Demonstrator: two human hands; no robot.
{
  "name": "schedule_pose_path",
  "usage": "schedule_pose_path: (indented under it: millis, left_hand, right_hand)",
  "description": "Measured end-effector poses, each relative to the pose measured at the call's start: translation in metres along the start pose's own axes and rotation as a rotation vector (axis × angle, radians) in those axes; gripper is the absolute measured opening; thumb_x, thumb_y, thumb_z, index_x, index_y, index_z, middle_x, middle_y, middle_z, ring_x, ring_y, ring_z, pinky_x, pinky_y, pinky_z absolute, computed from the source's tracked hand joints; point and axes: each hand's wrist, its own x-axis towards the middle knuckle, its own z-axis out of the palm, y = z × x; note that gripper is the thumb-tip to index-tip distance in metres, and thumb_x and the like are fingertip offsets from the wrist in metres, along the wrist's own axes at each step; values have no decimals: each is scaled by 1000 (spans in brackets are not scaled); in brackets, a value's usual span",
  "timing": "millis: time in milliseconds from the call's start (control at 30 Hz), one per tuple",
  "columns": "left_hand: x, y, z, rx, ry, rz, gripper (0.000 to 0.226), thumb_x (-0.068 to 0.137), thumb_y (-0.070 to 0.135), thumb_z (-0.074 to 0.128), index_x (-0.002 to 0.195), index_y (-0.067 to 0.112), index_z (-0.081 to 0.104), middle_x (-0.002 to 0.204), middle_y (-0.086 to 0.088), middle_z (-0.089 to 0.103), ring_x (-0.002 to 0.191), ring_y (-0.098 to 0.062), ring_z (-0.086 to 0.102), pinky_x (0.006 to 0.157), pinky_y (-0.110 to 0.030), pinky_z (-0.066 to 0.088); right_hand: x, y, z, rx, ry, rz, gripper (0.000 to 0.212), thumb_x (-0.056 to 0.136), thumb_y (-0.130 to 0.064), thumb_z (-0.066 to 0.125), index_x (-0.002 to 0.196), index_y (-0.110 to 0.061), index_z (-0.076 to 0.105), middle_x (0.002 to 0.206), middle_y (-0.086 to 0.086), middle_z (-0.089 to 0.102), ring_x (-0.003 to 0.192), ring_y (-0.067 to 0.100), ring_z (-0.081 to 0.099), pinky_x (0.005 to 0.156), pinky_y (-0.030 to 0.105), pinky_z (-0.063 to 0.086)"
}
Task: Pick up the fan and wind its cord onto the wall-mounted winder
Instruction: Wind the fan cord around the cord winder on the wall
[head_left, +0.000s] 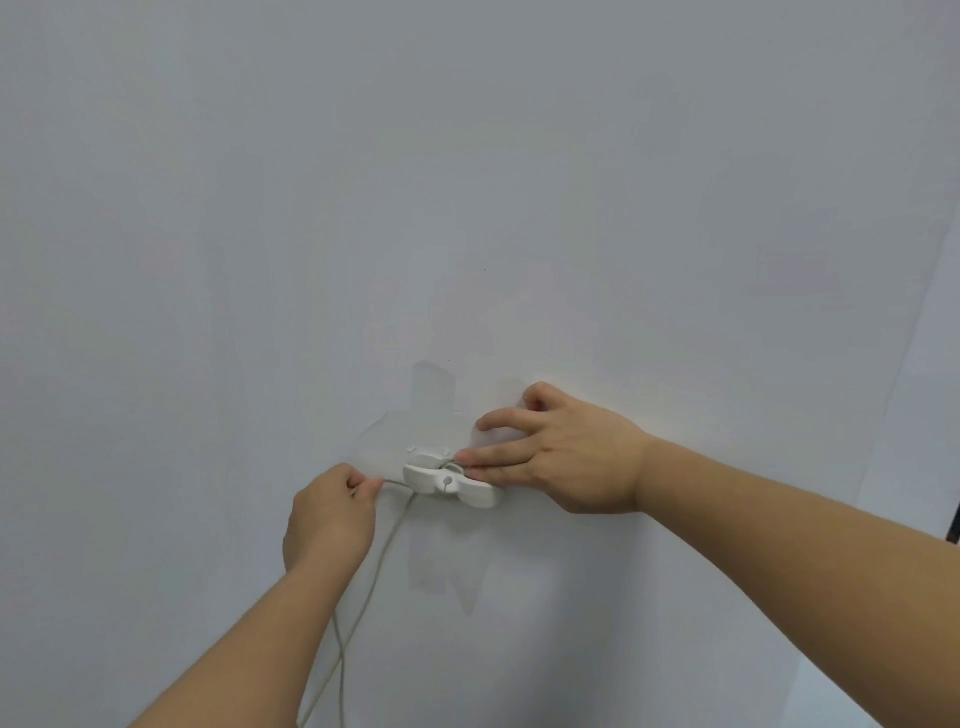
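Note:
A white winder (445, 482) is fixed to the pale wall low in the middle of the view. A thin grey-white cord (371, 577) runs from it down to the bottom edge in two strands. My left hand (328, 519) pinches the cord just left of the winder. My right hand (561, 452) presses on the winder's right side with straight fingers, fingertips on the cord where it wraps the winder. The fan itself is out of view.
The plain white wall (467, 182) fills nearly the whole view, with faint patches of tape or repaired paint (434, 400) above and below the winder. A dark edge (955, 530) shows at the far right.

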Motion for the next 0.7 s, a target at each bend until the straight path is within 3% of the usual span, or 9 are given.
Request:
schedule_pose_path:
  millis: [200, 300, 433, 600, 700]
  left_hand:
    - [-1, 13, -3, -237, 93, 201, 21, 90, 26, 60, 70, 20, 60, 67, 4, 61, 62, -9, 53, 58, -28, 41]
    - [-7, 21, -7, -316, 62, 299, 19, 90, 23, 61, 71, 20, 61, 66, 3, 61, 57, -4, 50, 53, -15, 38]
    - [-22, 25, -7, -337, -30, 395, 22, 92, 20, 56, 70, 21, 59, 62, 1, 56, 52, -5, 44, 51, -14, 37]
    - [-27, 17, -15, -447, -165, 318, 26, 93, 8, 49, 70, 10, 60, 51, 1, 43, 49, -13, 34, 51, -28, 29]
    - [-28, 15, -19, -529, -326, 248, 25, 93, 3, 50, 69, 2, 57, 50, -1, 46, 44, -11, 34, 44, -21, 28]
  right_hand:
    - [-1, 1, 1, 8, -2, 3, 56, 89, -14, 45, 142, -33, 44, 147, -23, 41, 133, 19, 40, 89, 33, 26]
    - [-1, 0, 1, 9, -3, 6, 56, 89, -14, 46, 141, -32, 45, 147, -23, 41, 133, 19, 40, 89, 33, 28]
    - [1, -1, 0, 28, 24, 25, 53, 87, -14, 51, 137, -31, 50, 144, -19, 47, 130, 18, 45, 88, 34, 33]
    - [1, -2, -1, 53, 57, 50, 47, 87, -12, 52, 131, -29, 56, 141, -15, 51, 125, 18, 49, 87, 34, 39]
    - [0, -3, 1, 60, 84, 59, 45, 86, -12, 53, 128, -28, 58, 138, -10, 53, 123, 18, 51, 87, 34, 39]
